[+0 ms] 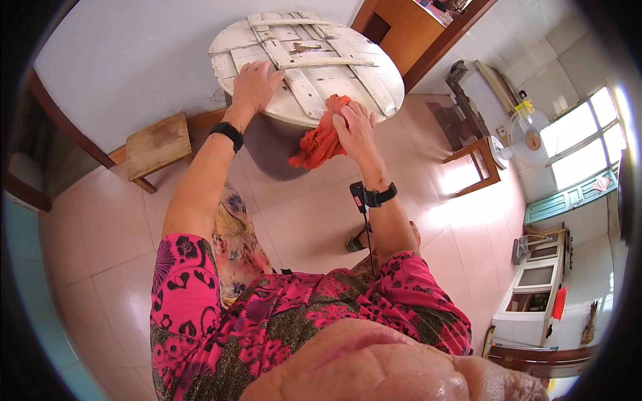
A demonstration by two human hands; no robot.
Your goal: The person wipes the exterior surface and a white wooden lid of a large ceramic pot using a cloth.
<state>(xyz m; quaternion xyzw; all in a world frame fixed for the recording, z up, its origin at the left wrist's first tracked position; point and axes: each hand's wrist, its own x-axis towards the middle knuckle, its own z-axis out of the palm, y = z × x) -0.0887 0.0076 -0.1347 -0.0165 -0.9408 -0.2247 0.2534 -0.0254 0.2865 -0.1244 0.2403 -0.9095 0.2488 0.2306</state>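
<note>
A round wooden board (346,75) with worn, chipped white paint and crossing battens stands before me, above a dark grey rounded surface (273,150). My left hand (256,85) rests on its near left part, fingers a little apart beside a batten, holding nothing. With my right hand (355,125) I hold a crumpled orange-red cloth (321,143) against the board's near edge; part of the cloth hangs below the rim. Black bands circle both wrists, and a small device with a cable sits by the right one.
To the left, a low wooden stool (158,145) stands by the wall. A fan (526,138) sits on a wooden stool (474,165) at the right. White cabinets (534,280) line the far right. Behind the board is an orange-brown wooden door (401,30). The floor (311,225) is tiled.
</note>
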